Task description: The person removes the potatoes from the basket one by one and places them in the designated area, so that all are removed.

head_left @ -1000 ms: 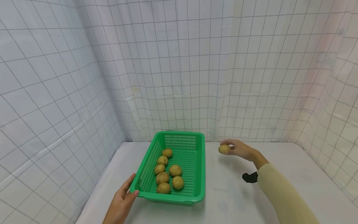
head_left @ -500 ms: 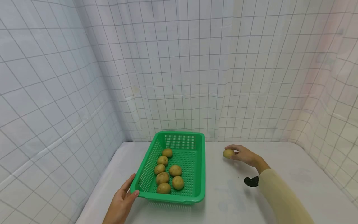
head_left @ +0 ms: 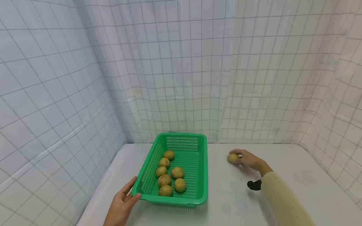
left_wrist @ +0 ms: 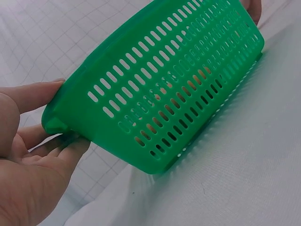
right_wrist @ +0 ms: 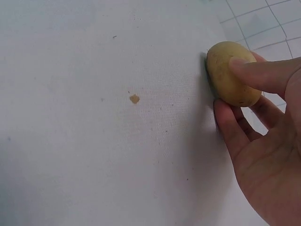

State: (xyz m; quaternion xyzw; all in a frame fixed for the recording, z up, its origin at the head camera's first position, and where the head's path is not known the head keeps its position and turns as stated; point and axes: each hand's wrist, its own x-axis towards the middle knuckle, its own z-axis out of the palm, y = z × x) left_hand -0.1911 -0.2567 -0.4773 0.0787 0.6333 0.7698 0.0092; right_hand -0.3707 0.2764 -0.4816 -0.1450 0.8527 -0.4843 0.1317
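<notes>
On the left, the left hand still pinches the near-left corner of the green plastic basket, which has not shifted on the counter, left of its middle. Its seven potatoes lie as before. Farther right, toward the counter's back edge, the held potato has come lower and rightward, away from the basket, in the right hand's thumb-and-finger grip; it seems to meet the cloth, so placing outside the basket looks nearly done, though unreleased.

Carried the potato in the right hand farther from the basket than a second ago; lowered it onto or just above the table.
</notes>
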